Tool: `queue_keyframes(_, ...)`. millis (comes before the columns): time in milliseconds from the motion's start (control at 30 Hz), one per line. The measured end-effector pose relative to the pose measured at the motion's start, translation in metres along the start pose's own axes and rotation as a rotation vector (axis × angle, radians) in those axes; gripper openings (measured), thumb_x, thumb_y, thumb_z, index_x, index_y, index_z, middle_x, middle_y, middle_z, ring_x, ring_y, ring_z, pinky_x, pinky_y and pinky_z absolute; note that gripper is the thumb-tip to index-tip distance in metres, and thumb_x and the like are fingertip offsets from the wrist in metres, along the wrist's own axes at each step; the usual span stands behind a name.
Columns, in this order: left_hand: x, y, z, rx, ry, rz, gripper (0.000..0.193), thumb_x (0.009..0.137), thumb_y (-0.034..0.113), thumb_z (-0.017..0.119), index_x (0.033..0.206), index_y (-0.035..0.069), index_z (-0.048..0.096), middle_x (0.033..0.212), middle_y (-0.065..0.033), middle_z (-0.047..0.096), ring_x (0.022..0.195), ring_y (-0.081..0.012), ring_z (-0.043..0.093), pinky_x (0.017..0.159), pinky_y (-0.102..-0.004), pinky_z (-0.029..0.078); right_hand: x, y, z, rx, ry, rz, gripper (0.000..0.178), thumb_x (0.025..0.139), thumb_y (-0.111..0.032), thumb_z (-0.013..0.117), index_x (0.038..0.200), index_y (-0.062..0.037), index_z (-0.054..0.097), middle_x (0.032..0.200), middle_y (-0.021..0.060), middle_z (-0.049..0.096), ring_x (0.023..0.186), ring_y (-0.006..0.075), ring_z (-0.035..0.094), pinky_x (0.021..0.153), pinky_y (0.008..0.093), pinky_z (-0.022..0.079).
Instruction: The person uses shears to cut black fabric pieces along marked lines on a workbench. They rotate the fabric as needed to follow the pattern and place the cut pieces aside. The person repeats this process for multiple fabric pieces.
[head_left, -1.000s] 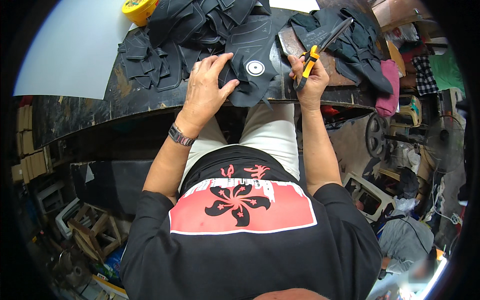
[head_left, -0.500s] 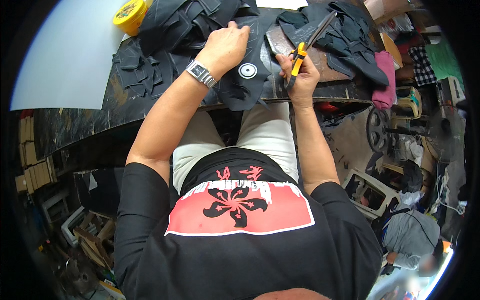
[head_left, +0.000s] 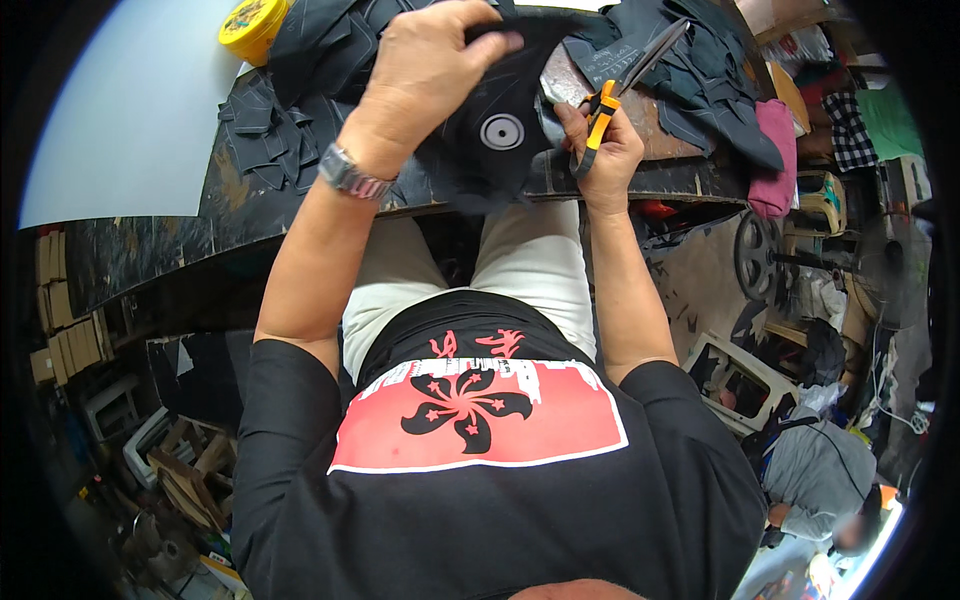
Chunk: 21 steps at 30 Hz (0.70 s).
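Note:
My left hand (head_left: pixel 425 75), with a metal watch on its wrist, is raised over the table's near side, thumb and fingers closed on the upper edge of a black fabric piece (head_left: pixel 510 85). The piece is partly lifted and its lower end is blurred. A white ring with a dark centre (head_left: pixel 501 131) shows against the dark cloth. My right hand (head_left: pixel 612 160) grips scissors (head_left: pixel 602 112) by their yellow and black handles. Their blades point up and to the right, away from the lifted piece, toward a pile of dark cut fabric (head_left: pixel 700 75).
More cut black pieces (head_left: pixel 265 130) lie left on the worn dark table (head_left: pixel 150 245). Beyond them are a yellow tub (head_left: pixel 250 32) and a large white sheet (head_left: pixel 130 120). A pink cloth roll (head_left: pixel 772 160) hangs at the right edge. Another person (head_left: pixel 820 470) is at lower right.
My left hand has moved up and slightly left, raising the black fabric piece off the table. The ring has shifted a little. My right hand and the scissors have barely moved.

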<state>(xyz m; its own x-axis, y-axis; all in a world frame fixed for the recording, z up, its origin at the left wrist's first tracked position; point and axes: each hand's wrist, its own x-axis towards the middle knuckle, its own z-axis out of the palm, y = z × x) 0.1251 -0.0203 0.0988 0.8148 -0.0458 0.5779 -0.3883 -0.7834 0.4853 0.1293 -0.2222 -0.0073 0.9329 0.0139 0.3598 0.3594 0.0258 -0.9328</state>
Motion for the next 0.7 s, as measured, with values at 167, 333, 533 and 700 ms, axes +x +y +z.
queue_keyframes(167, -0.012, -0.015, -0.027, -0.41, 0.349, -0.246, 0.021, 0.089, 0.01, 0.065, 0.108, 0.001, 0.062, 0.098, -0.0161, 0.07, 0.083, -0.0247, 0.064, 0.076, -0.0324, 0.05, 0.0, 0.0, -0.001, 0.089, -0.004, 0.024, 0.018, 0.083, -0.009, 0.078, 0.082, -0.0031, 0.061, 0.069, -0.0029, 0.058, 0.06, 0.0035, 0.051, 0.055, 0.0191, 0.041)
queue_keyframes(333, -0.068, -0.036, -0.016, -0.312, 0.278, -0.379, 0.052, 0.097, 0.009, 0.056, 0.144, 0.003, 0.034, 0.096, -0.0013, 0.054, 0.074, -0.0041, 0.048, 0.068, -0.0203, 0.042, -0.001, -0.011, 0.004, 0.128, 0.035, 0.033, 0.019, 0.084, -0.008, 0.078, 0.084, -0.0046, 0.059, 0.07, -0.0026, 0.059, 0.058, 0.0034, 0.052, 0.053, 0.0186, 0.042)
queue_keyframes(533, -0.111, -0.041, -0.004, -0.205, 0.18, -0.199, 0.065, 0.089, 0.001, 0.062, 0.148, 0.009, 0.035, 0.149, -0.0123, 0.043, 0.103, -0.021, 0.061, 0.106, -0.0365, 0.039, -0.038, -0.054, -0.005, 0.291, -0.332, 0.277, 0.019, 0.083, -0.009, 0.077, 0.089, 0.0005, 0.062, 0.076, 0.0042, 0.064, 0.061, 0.0077, 0.059, 0.057, 0.0201, 0.049)
queue_keyframes(700, -0.119, -0.038, -0.013, -0.325, -0.043, -0.465, 0.045, 0.082, 0.003, 0.073, 0.126, 0.006, 0.065, 0.128, -0.0124, 0.063, 0.107, -0.0194, 0.061, 0.099, -0.0308, 0.044, -0.068, -0.054, -0.01, 0.255, -1.079, 0.852, 0.027, 0.081, -0.021, 0.081, 0.085, -0.0054, 0.059, 0.069, -0.0028, 0.055, 0.057, 0.0046, 0.054, 0.051, 0.0212, 0.042)
